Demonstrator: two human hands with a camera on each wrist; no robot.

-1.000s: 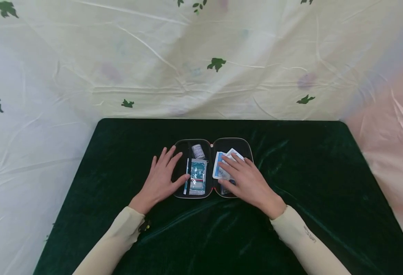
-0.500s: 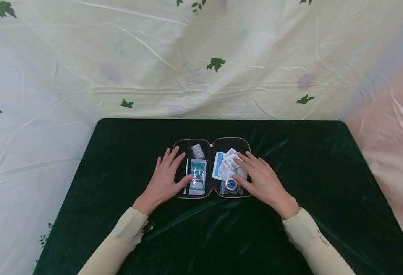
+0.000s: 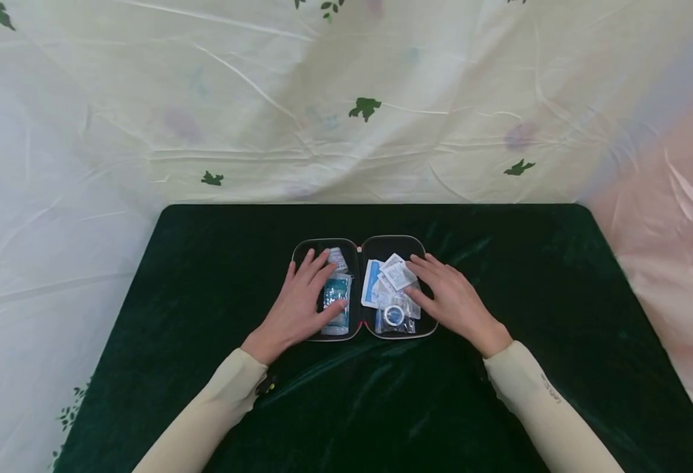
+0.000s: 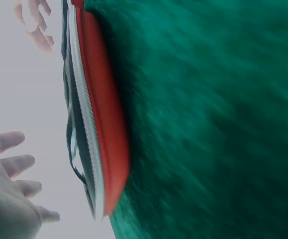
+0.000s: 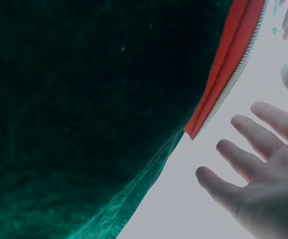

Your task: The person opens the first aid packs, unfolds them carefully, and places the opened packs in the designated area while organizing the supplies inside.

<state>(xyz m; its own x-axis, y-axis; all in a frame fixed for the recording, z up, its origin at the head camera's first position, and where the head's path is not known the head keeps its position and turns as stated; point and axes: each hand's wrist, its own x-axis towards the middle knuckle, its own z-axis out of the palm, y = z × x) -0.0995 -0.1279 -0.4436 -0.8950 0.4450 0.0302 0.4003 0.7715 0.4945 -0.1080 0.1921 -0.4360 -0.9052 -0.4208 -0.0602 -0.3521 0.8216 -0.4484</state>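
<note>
A zippered case (image 3: 410,244), black inside with a red outer shell (image 4: 106,114), lies unfolded on the table. Over its left half is my left hand (image 3: 296,307), fingers spread, partly hiding a teal clear-wrapped packet (image 3: 340,288) and a small white wrapped roll (image 3: 337,257). My right hand (image 3: 455,299) hovers at the right half's outer edge, fingers extended beside white paper sachets (image 3: 399,274). A blue-and-white sachet (image 3: 370,284) and a round blue-and-white roll (image 3: 394,316) in clear plastic lie there too. Both wrist views show the hands above the case, holding nothing.
Dark green velvet cloth (image 3: 234,249) covers the table, slightly wrinkled near the case. A pale curtain (image 3: 441,98) with green leaf shapes hangs behind and along the sides. Both forearms wear cream sleeves (image 3: 204,407).
My right hand has shifted right off the sachets, uncovering them and the round roll. My left hand has moved right, further over the left half. The head view has turned slightly.
</note>
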